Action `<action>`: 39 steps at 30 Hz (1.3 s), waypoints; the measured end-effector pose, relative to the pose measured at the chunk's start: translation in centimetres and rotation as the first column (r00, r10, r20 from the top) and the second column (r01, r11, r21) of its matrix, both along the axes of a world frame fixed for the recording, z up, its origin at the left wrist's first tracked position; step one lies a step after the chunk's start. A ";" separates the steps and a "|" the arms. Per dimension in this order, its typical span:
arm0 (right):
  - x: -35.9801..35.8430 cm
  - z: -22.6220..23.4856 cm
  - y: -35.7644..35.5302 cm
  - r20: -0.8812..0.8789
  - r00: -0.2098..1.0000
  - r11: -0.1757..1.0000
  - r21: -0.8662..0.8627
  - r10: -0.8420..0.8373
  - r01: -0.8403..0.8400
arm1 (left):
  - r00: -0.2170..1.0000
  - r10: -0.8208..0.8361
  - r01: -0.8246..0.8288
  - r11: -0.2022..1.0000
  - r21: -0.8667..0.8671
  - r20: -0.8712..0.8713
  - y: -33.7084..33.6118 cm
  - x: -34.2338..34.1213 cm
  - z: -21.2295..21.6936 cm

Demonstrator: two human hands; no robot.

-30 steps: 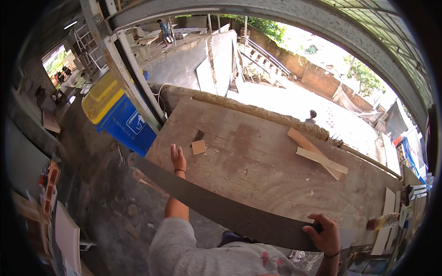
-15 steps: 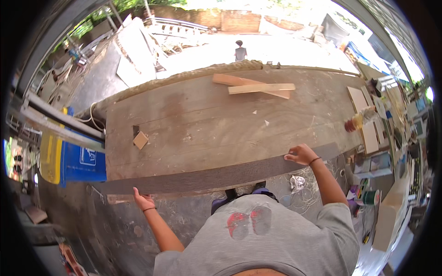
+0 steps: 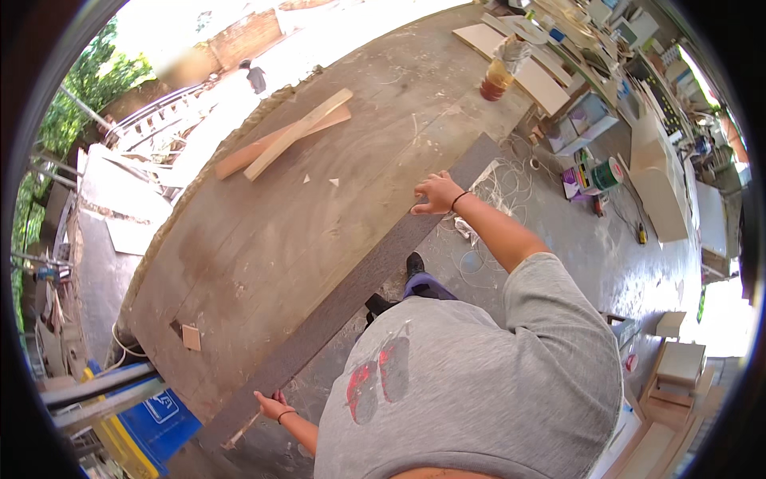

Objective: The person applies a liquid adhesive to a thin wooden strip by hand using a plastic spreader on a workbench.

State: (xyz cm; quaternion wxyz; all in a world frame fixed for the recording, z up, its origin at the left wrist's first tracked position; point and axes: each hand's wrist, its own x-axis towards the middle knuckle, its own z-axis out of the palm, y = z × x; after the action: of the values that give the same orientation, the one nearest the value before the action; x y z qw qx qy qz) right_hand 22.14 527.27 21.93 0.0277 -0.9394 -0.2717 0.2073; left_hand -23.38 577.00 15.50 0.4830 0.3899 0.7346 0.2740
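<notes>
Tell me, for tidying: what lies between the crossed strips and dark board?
The head view shows two pale scraps on the tabletop between the strips and board.

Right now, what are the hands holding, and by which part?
A long dark grey board: the right hand grips it near its right end; the left hand is at the near long edge toward the left end, its grip unclear.

Strips (image 3: 299, 134) on table (image 3: 263, 239), beyond board (image 3: 343, 297)
</notes>
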 end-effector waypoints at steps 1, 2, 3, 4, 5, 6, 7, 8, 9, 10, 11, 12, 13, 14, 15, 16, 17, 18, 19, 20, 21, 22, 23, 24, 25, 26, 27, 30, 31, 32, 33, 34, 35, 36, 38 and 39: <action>-0.4 -0.4 -0.4 0.037 0.999 0.999 0.035 -0.023 0.021 | 0.999 -0.005 0.006 1.000 0.012 -0.043 -0.2 0.5 0.4; -0.9 -0.8 -0.8 0.078 0.996 0.997 0.068 -0.038 0.032 | 0.997 -0.047 0.048 0.999 0.015 -0.069 -0.2 0.6 1.0; -1.0 -1.1 -1.4 0.124 0.991 0.995 0.097 -0.051 0.039 | 0.992 -0.086 0.087 0.996 0.013 -0.088 -0.2 0.8 1.0; -1.1 -1.7 -2.0 0.152 0.986 0.991 0.129 -0.065 0.046 | 0.987 -0.123 0.125 0.992 0.010 -0.107 -0.2 0.8 0.7; -1.1 -2.4 -2.3 0.180 0.981 0.985 0.169 -0.078 0.047 | 0.993 -0.080 0.085 0.995 0.057 -0.089 0.2 0.5 -0.3; -1.3 -2.6 -2.2 0.205 0.974 0.976 0.210 -0.094 0.050 | 0.990 -0.078 0.086 0.994 0.066 -0.118 0.1 0.5 -0.4; -1.5 -2.6 -2.3 0.194 0.976 0.976 0.213 -0.094 0.051 | 0.986 -0.076 0.088 0.993 0.074 -0.147 -0.2 0.6 -0.7; -1.6 -2.6 -2.3 0.204 0.974 0.971 0.233 -0.094 0.045 | 0.981 -0.078 0.094 0.992 0.084 -0.177 -0.5 1.0 -0.6; -1.5 -2.6 -2.5 0.213 0.973 0.968 0.250 -0.093 0.038 | 0.977 -0.033 0.058 0.992 0.115 -0.211 -0.9 1.3 -0.6; -1.4 -2.6 -2.7 0.222 0.970 0.963 0.266 -0.094 0.032 | 0.975 -0.032 0.049 0.996 0.071 -0.222 -1.2 1.6 -0.2; -1.4 -2.8 -3.1 0.247 0.965 0.956 0.293 -0.087 0.011 | 0.972 -0.036 0.042 0.999 0.024 -0.231 -1.5 1.9 0.3; -1.1 -2.8 -3.2 0.273 0.959 0.946 0.323 -0.075 -0.018 | 0.971 -0.033 0.029 0.999 -0.018 -0.238 -1.7 2.0 0.6; -0.8 -2.8 -3.8 0.300 0.952 0.936 0.350 -0.064 -0.048 | 0.971 -0.003 0.007 1.000 0.014 -0.238 -1.4 1.7 -0.5; -0.2 -2.8 -4.3 0.321 0.943 0.916 0.397 -0.085 -0.053 | 0.971 0.040 -0.029 0.998 0.049 -0.235 -0.9 1.1 -2.1; 0.4 -2.6 -4.8 0.340 0.934 0.894 0.444 -0.107 -0.059 | 0.969 0.084 -0.066 0.994 0.084 -0.232 -0.7 1.3 -3.1; 1.2 -2.0 -5.5 0.355 0.926 0.871 0.487 -0.129 -0.066 | 0.966 0.113 -0.083 0.987 0.136 -0.234 -1.1 2.3 -3.6; 2.6 -0.8 -6.5 0.332 0.915 0.824 0.566 -0.231 0.003 | 0.959 0.160 -0.116 0.975 0.190 -0.234 -1.8 2.7 -4.2; 4.2 1.1 -7.8 0.295 0.900 0.765 0.641 -0.319 0.061 | 0.948 0.218 -0.159 0.956 0.245 -0.234 -2.7 2.7 -4.3; 6.2 2.5 -9.4 0.246 0.885 0.695 0.711 -0.394 0.112 | 0.918 0.189 -0.085 0.953 0.292 -0.349 -2.9 3.0 -4.9; 9.1 0.4 -11.8 0.407 0.722 0.634 0.771 -0.559 0.056 | 0.871 0.176 -0.015 0.942 0.335 -0.458 -2.3 3.0 -6.2; 11.2 3.0 -13.6 0.181 0.698 0.450 0.865 -0.693 0.223 | 0.798 0.189 0.036 0.933 0.358 -0.572 -3.5 1.0 -6.6; 13.8 5.0 -17.1 0.310 0.545 0.433 0.895 -0.779 0.109 | 0.753 0.201 0.156 0.871 0.466 -0.627 -6.8 3.0 -6.4; 15.4 8.2 -20.0 0.109 0.501 0.277 0.921 -0.858 0.273 | 0.698 0.224 0.273 0.795 0.541 -0.680 -11.4 8.2 -4.5; 17.7 9.1 -22.9 0.179 0.406 0.280 0.938 -0.896 0.205 | 0.762 0.159 0.314 0.757 0.573 -0.628 -14.2 10.9 -3.0; 20.1 9.7 -25.8 0.246 0.368 0.322 0.933 -0.897 0.161 | 0.775 0.100 0.396 0.694 0.602 -0.624 -17.0 13.9 -1.7; 22.4 9.9 -27.6 0.300 0.324 0.354 0.927 -0.897 0.122 | 0.835 0.036 0.413 0.618 0.669 -0.549 -19.6 16.6 -0.4; 24.3 10.0 -28.0 0.327 0.369 0.376 0.924 -0.870 0.068 | 0.877 -0.038 0.424 0.530 0.734 -0.480 -22.0 18.9 1.0; 28.0 10.4 -27.7 0.337 0.476 0.378 0.926 -0.812 -0.011 | 0.854 -0.191 0.504 0.533 0.680 -0.484 -28.7 24.3 5.9; 28.4 10.4 -26.8 0.288 0.520 0.348 0.937 -0.804 0.018 | 0.852 -0.248 0.518 0.524 0.676 -0.461 -30.7 25.8 7.6; 28.9 10.8 -26.6 0.245 0.557 0.323 0.945 -0.794 0.045 | 0.848 -0.309 0.529 0.515 0.674 -0.430 -32.5 27.0 8.8; 29.7 10.3 -26.8 0.297 0.503 0.364 0.931 -0.811 0.037 | 0.838 -0.345 0.544 0.494 0.678 -0.422 -33.9 28.1 9.8; 30.3 10.0 -27.2 0.265 0.531 0.342 0.938 -0.805 0.050 | 0.826 -0.382 0.560 0.471 0.682 -0.415 -35.0 29.0 10.6; 30.7 10.0 -27.1 0.232 0.564 0.319 0.946 -0.793 0.059 | 0.817 -0.410 0.568 0.452 0.688 -0.405 -36.0 29.7 11.3; 30.8 10.3 -27.4 0.203 0.587 0.301 0.951 -0.783 0.072 | 0.772 -0.428 0.616 0.318 0.721 -0.470 -36.9 31.0 11.7; 30.5 11.1 -27.2 0.159 0.684 0.255 0.966 -0.712 0.042 | 0.673 -0.433 0.677 0.034 0.736 -0.599 -38.1 33.6 12.2; 30.0 11.5 -26.7 0.132 0.726 0.225 0.974 -0.675 0.032 | 0.641 -0.501 0.664 -0.018 0.747 -0.581 -38.7 35.2 12.7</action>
State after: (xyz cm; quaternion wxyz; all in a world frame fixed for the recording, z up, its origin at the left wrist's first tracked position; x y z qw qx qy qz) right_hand 52.11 500.59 33.39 0.5329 -0.7945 -0.0979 -0.2743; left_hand 11.78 538.26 28.19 0.1741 0.8774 0.2246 0.3865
